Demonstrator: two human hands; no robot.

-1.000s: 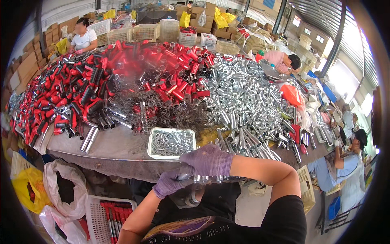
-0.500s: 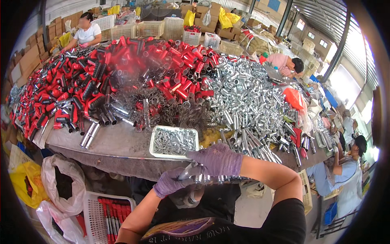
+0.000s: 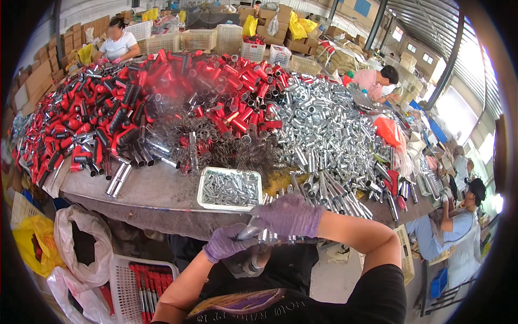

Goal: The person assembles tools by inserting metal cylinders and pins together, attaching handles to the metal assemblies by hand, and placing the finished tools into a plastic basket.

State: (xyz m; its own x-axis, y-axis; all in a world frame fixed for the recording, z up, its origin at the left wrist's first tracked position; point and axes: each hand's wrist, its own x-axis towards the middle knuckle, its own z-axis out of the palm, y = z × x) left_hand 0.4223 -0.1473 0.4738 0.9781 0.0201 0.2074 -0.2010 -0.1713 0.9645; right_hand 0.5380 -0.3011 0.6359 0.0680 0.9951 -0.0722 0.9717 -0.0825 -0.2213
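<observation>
Both my hands wear purple knit gloves and meet at the table's front edge. My left hand point(image 3: 229, 243) is closed around a shiny metal tube point(image 3: 249, 231) that tilts up toward my right hand. Bent over the tube's upper end, my right hand point(image 3: 291, 216) has its fingers curled. Several short metal tube ends point(image 3: 265, 236) show beneath the right palm; their other ends are hidden by the glove. Just beyond my hands stands a white tray point(image 3: 202, 201) of small metal pins point(image 3: 229, 187).
Red-and-black handles point(image 3: 108, 108), dark wire springs point(image 3: 216, 146) and silver metal sleeves point(image 3: 324, 119) are heaped across the table. Below left are open sacks point(image 3: 83, 243) and a white basket point(image 3: 121, 286) of red-handled tools. Other people work at the far left and on the right.
My hands stay together at nearly the same place, the right one shifting very slightly. The person in pink at the far right has raised their head.
</observation>
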